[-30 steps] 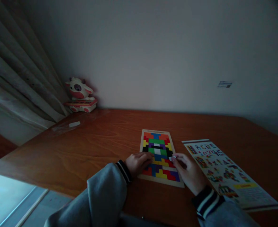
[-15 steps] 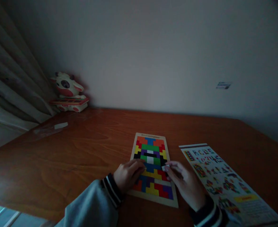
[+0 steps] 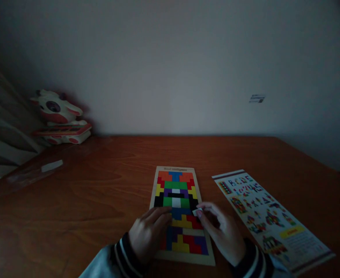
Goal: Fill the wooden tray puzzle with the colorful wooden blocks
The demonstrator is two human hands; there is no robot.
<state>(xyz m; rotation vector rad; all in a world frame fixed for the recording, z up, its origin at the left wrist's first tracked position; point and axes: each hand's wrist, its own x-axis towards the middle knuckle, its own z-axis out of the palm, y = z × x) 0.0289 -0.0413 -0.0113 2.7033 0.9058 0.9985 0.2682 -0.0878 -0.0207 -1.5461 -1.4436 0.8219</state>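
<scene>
A wooden puzzle board (image 3: pixel 187 258) filled with coloured blocks lies flat on the table. My left hand (image 3: pixel 151 231) rests over the board's left side, fingers together and bent; whatever is under the fingertips is hidden. Between the thumb and fingers of my right hand (image 3: pixel 223 231) is a small white piece (image 3: pixel 197 212), held at the board's right edge beside the black blocks. A black slot (image 3: pixel 176 195) shows between purple and green blocks in the upper half.
To the right of the board lies a printed pattern sheet (image 3: pixel 274 220). A cow-shaped toy keyboard (image 3: pixel 61 117) stands at the back left by the curtain (image 3: pixel 7 127). A white strip (image 3: pixel 52 166) on clear plastic lies on the left of the brown table (image 3: pixel 100 193).
The view has turned a little to the right, so the things appear shifted left. My left hand has moved slightly lower on the board, while my right hand still pinches the white piece.
</scene>
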